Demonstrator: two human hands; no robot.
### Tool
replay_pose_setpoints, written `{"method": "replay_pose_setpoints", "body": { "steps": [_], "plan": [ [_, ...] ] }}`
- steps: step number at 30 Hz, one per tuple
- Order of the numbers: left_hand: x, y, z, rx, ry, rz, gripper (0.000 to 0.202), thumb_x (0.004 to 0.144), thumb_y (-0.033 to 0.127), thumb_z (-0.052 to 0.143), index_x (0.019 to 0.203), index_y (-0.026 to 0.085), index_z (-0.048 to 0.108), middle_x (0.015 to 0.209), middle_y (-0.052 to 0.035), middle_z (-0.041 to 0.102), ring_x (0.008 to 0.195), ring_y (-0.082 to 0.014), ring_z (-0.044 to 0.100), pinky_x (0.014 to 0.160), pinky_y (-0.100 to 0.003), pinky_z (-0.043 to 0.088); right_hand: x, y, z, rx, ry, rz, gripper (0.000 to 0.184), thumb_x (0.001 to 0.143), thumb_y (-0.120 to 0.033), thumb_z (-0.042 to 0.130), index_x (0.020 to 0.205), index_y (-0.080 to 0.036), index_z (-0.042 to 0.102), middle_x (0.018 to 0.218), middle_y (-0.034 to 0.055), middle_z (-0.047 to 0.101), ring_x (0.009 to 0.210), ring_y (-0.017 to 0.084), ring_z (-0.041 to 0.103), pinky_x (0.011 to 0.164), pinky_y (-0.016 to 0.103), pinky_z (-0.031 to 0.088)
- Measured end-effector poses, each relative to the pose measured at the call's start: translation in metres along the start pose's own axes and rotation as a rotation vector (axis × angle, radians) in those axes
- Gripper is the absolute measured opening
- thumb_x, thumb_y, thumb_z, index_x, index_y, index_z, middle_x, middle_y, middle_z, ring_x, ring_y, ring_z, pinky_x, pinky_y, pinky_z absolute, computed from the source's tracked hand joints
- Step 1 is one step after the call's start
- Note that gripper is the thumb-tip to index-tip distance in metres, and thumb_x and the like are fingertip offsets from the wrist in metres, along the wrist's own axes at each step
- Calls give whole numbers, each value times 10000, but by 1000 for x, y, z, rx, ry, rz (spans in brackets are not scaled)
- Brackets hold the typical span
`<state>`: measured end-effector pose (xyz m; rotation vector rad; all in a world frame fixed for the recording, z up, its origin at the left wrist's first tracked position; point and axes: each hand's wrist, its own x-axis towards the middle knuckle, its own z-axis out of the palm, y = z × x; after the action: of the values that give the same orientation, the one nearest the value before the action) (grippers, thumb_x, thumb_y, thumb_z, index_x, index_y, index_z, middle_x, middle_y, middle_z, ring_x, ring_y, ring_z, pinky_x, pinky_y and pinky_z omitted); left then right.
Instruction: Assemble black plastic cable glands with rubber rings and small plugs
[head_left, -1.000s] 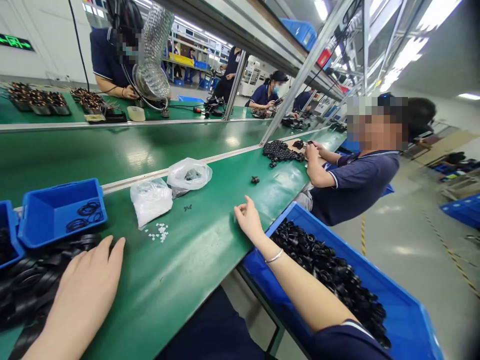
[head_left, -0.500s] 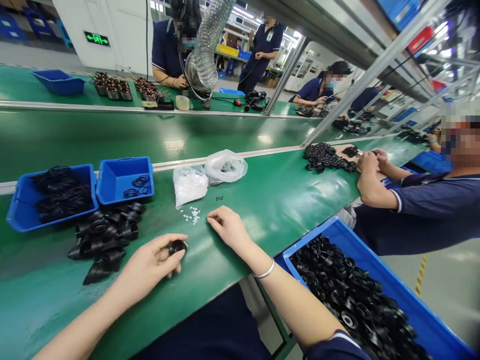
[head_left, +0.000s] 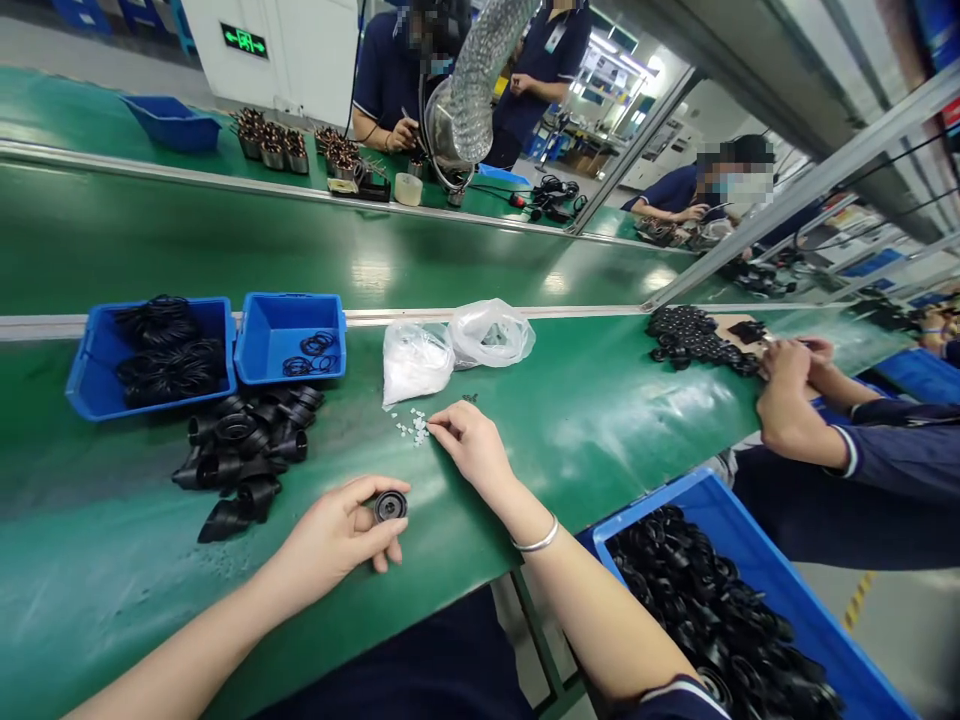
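Observation:
My left hand (head_left: 341,530) is closed around a round black plastic part (head_left: 391,507), gripped between thumb and fingers with its ringed face turned up. My right hand (head_left: 474,442) reaches over the bench with thumb and fingertips pinched together at the edge of a little pile of small white pieces (head_left: 412,428). Whether a piece is between those fingertips is too small to tell. Behind the pile stands a clear plastic bag of white pieces (head_left: 417,365). A few tiny dark pieces (head_left: 470,398) lie just beyond my right hand.
Curved black plastic parts (head_left: 251,440) are heaped at left, before a blue bin of black rings (head_left: 172,370) and a smaller blue bin (head_left: 255,350). Another open bag (head_left: 491,335) lies at the back. A large blue crate (head_left: 697,490) holds black parts at right, beside a co-worker's hands (head_left: 791,370).
My right hand has moved to the white pieces, its fingertips now at their edge. In my left hand the black part has tipped so its round face shows. The view has shifted.

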<state>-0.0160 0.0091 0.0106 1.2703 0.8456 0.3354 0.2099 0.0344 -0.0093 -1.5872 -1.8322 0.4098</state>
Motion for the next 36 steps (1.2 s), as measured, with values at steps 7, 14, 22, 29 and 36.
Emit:
{"method": "replay_pose_setpoints", "body": {
  "steps": [7,14,22,29,36],
  "plan": [
    [1,-2,-1,-46,1,-6,434,837,369,602,1200,152,505,822,-82,750,717,-197,693,739,-353,536,2,-2,-4,2,-37,-7,73,857,-193,585,833,-184,654,797,10,581,691,119,549,673,238,454],
    [1,0,-2,-37,19,-28,458,831,373,607,1216,144,511,920,-112,756,785,-212,706,801,-371,528,-1,0,-9,1,-74,-10,93,852,-207,606,928,-187,655,811,11,571,681,116,548,658,240,459],
    [0,-2,-4,-57,17,-47,467,820,360,619,1228,162,509,880,-80,761,969,-258,698,861,-372,514,0,0,-9,33,-93,-2,73,868,-206,586,859,-188,656,802,16,591,707,124,562,678,246,458],
    [0,-1,-5,-80,11,-60,488,814,340,629,1242,150,490,716,-35,733,1040,-263,672,850,-331,498,-1,5,-13,76,-125,35,83,852,-237,614,889,-202,679,809,19,608,683,126,555,651,251,454],
    [2,-6,-4,-148,-24,-60,504,783,314,657,1233,164,486,1026,-91,738,1070,-255,658,877,-333,510,1,6,-11,37,-123,23,81,860,-206,601,823,-196,672,771,9,613,723,133,561,668,248,436]
  ]
}}
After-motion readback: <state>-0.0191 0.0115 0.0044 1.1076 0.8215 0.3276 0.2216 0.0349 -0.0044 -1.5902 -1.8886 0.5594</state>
